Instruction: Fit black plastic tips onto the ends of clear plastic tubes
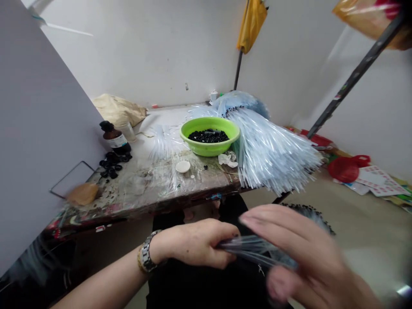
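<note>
Over my lap, my left hand [202, 242] is closed around a small bundle of thin clear plastic tubes [246, 246], which fan out to the right. My right hand [305, 249], smeared by motion, hovers at their loose ends with fingers stretched and thumb apart. Whether it touches the tubes I cannot tell. On the table ahead stands a green basin [209, 149] with many small black pieces [208, 136] in it. A large pile of similar clear tubes [273, 150] hangs over the table's right edge, some with black ends.
A brown bottle [116, 139] stands at the table's left, with black rings [112, 165] before it. A white cap [183, 166] and a few loose tubes [161, 141] lie on the stained table [144, 184]. A metal pole [354, 77] slants up at the right.
</note>
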The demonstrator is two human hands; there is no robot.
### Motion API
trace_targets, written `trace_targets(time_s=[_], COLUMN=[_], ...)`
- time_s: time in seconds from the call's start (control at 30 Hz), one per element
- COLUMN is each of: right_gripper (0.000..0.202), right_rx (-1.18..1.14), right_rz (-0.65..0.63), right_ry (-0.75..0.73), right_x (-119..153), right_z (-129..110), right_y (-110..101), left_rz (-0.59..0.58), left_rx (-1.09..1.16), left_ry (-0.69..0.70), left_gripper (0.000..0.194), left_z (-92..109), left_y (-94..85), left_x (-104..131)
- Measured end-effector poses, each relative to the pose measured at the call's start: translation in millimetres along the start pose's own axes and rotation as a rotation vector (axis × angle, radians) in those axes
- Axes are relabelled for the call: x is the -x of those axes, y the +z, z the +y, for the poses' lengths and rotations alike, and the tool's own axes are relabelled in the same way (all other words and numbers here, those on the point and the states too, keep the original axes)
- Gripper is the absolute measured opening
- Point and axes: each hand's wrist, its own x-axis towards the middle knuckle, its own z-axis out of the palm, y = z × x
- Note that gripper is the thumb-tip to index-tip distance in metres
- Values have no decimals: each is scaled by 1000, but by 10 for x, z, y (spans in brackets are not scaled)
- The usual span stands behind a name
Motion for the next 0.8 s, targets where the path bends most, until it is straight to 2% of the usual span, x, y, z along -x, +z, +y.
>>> trace_targets(time_s=[0.03,0.07,0.17,0.33,0.43,0.5,0.6,0.63,0.67,0.7,0.73,0.8], right_gripper=[50,49,28,13,10,10,16,18,20,22,23,25], right_rx=[61,106,86,-276,-358,-373,-429,-455,-481,-505,-527,-566], right_rz=[-66,-150,-362,-461,-469,-411,-307,-288,-271,-256,-247,-245], right_ry=[-41,-17,131,366,394,382,412,426,434,435,430,419], right_x=[-137,-256,-480,-573,-634,-687,-748,-761,-772,-781,-789,-802], right_z=[-18,4,240,727,926,1033,1157,1186,1207,1220,1227,1225], right_y=[55,132,427,824,905,898,853,844,843,850,867,923], left_rz=[-4,-3,29,178,387,634,1093,1216,1285,1294,1254,1121], left_rx=[-51,-96,-202,-421,-575,-590,-334,-172,26,254,485,847], left_ry=[-5,-9,-19,-147,-167,-120,-76,-94,-124,-166,-197,-218], left_gripper=[7,8,10,3,9,17,16,12,9,10,13,25], left_z=[-85,-160,-340,-564,-655,-703,-791,-830,-873,-920,-967,-1054], left_y=[-10,-25,-78,-96,-68,-47,4,31,64,101,141,215], left_x=[-16,-26,-39,-47,-18,32,125,145,154,147,125,41])
